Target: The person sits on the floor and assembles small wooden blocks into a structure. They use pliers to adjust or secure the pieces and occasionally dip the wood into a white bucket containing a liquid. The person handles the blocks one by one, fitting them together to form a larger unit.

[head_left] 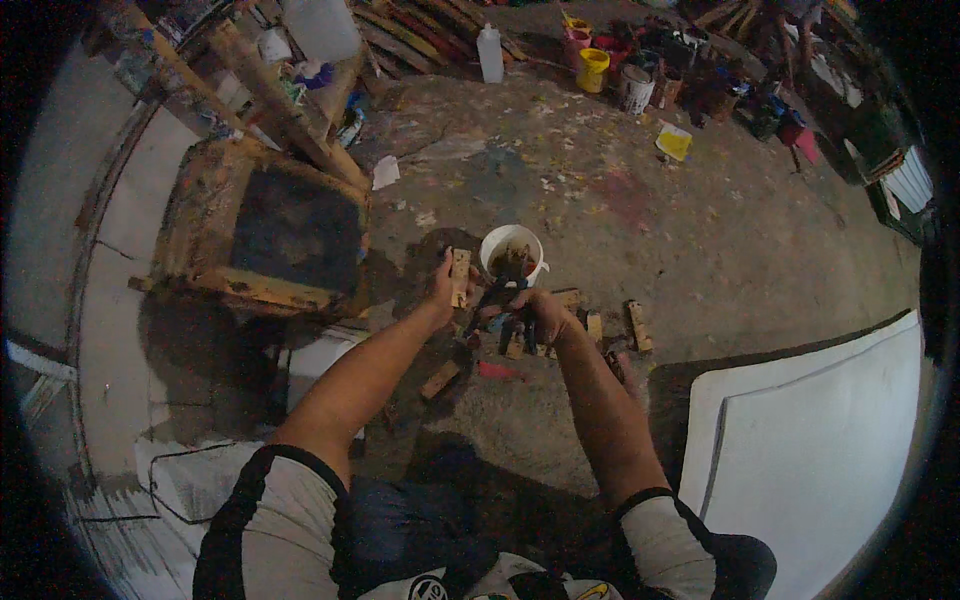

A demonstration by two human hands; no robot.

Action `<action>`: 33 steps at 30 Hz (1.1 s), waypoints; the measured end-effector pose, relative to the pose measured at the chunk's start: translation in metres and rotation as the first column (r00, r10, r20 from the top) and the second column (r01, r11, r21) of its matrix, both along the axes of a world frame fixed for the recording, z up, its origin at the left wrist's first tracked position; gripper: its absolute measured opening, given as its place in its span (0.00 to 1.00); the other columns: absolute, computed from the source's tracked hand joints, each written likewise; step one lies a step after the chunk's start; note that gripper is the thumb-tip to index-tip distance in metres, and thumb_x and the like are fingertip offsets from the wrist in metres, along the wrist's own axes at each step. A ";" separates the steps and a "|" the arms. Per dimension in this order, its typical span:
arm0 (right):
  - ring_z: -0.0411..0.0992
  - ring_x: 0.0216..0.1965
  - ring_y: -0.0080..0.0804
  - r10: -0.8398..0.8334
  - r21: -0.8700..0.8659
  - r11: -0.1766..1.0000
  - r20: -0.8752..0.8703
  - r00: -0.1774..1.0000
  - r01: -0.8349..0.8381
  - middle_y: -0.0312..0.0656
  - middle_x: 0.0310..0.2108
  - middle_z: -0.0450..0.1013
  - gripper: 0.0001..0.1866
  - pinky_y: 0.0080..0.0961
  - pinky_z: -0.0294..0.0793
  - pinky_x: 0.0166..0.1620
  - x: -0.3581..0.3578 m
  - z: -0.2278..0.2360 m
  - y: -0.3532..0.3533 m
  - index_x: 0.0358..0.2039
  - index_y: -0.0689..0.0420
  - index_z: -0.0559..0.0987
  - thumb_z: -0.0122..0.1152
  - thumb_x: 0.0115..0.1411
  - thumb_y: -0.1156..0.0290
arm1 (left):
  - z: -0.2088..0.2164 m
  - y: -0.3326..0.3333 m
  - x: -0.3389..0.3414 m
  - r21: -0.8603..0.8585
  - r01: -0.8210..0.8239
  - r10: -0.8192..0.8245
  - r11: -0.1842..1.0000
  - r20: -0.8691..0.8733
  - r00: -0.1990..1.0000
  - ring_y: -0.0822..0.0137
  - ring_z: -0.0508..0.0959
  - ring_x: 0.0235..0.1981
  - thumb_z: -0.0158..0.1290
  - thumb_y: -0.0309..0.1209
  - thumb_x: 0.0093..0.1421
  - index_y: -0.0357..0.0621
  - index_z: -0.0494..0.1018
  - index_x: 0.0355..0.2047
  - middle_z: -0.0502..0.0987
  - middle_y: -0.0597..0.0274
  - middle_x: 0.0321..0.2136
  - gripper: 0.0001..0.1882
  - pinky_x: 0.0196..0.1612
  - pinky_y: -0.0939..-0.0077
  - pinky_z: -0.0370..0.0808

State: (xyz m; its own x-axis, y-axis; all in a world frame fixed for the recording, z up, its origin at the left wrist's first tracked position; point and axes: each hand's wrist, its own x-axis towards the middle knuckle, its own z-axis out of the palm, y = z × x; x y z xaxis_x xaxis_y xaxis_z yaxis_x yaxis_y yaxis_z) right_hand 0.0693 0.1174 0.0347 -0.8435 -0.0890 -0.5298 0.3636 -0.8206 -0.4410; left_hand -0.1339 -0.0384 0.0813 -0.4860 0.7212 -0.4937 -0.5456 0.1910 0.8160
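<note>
Floor: rough, brown-grey concrete, flecked with paint in yellow, white and dull red, dimly lit and spread across most of the view.
White panel: a broad sheet with a rounded corner, on the person's right.
Wooden frame: a heavy, stained piece on the left, with a dark rectangular area inside its edges.
Far edge: long boards piled together; right of them a pale translucent bottle stands upright, then a yellow bucket and a paint-streaked white pail among darker clutter.
White bucket: an open one just beyond the hands, with murky contents that are too dark to identify.
Left hand: fingers closed around the wooden block, gripping it by its sides.
Right hand: curled firmly around the handles of the dark tool.
Dark tool: pincer-like, its head pointing toward the left hand; whether it touches the block cannot be told.
Wooden block: narrow, pale, with small dark holes, upheld in the left hand, left of the right hand and the bucket.
Loose blocks: similar pieces on the floor, one nearer the body, another right of the right hand.
Red scrap: a flat sliver on the floor, nearer the body than the tool.
</note>
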 end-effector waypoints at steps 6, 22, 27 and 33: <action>0.77 0.29 0.34 -0.020 0.161 0.987 0.074 0.997 0.008 0.42 0.32 0.79 0.15 0.36 0.76 0.26 0.025 0.048 -0.046 0.43 0.58 0.79 0.64 0.58 0.63 | 0.003 -0.009 0.013 -0.133 -0.047 0.023 0.990 -0.172 0.985 0.71 0.74 0.22 0.50 0.60 0.69 0.47 0.77 0.39 0.73 0.67 0.22 0.27 0.27 0.70 0.73; 0.75 0.25 0.33 0.120 0.490 0.853 0.153 0.981 -0.181 0.41 0.33 0.80 0.21 0.36 0.76 0.26 0.070 0.046 -0.070 0.43 0.58 0.83 0.64 0.65 0.52 | -0.029 -0.016 0.059 -0.262 0.216 -0.336 0.940 -0.621 0.708 0.68 0.79 0.27 0.65 0.46 0.61 0.38 0.80 0.41 0.82 0.60 0.30 0.21 0.31 0.69 0.74; 0.76 0.27 0.32 0.194 0.488 0.828 0.214 0.957 -0.277 0.44 0.32 0.80 0.26 0.37 0.74 0.28 0.116 -0.021 -0.112 0.42 0.60 0.84 0.70 0.60 0.47 | -0.086 -0.003 0.076 -0.395 0.163 -0.424 0.904 -0.782 0.457 0.61 0.84 0.35 0.68 0.45 0.58 0.33 0.79 0.46 0.85 0.52 0.35 0.27 0.42 0.62 0.78; 0.79 0.34 0.40 0.335 0.678 0.543 0.366 0.868 -0.495 0.49 0.35 0.82 0.31 0.37 0.78 0.35 0.125 -0.035 -0.155 0.48 0.63 0.81 0.70 0.59 0.46 | -0.079 0.014 0.103 -0.448 0.344 -0.561 0.825 -0.582 0.589 0.56 0.83 0.48 0.71 0.45 0.54 0.32 0.78 0.50 0.82 0.46 0.46 0.32 0.49 0.61 0.77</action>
State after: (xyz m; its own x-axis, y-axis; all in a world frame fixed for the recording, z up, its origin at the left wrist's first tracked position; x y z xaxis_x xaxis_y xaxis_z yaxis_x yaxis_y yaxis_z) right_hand 0.1945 -0.0378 -0.0005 -0.7029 0.0773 -0.7071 0.7100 0.0154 -0.7040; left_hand -0.0313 -0.0241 0.0028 -0.3991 0.8364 -0.3757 0.3414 0.5159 0.7857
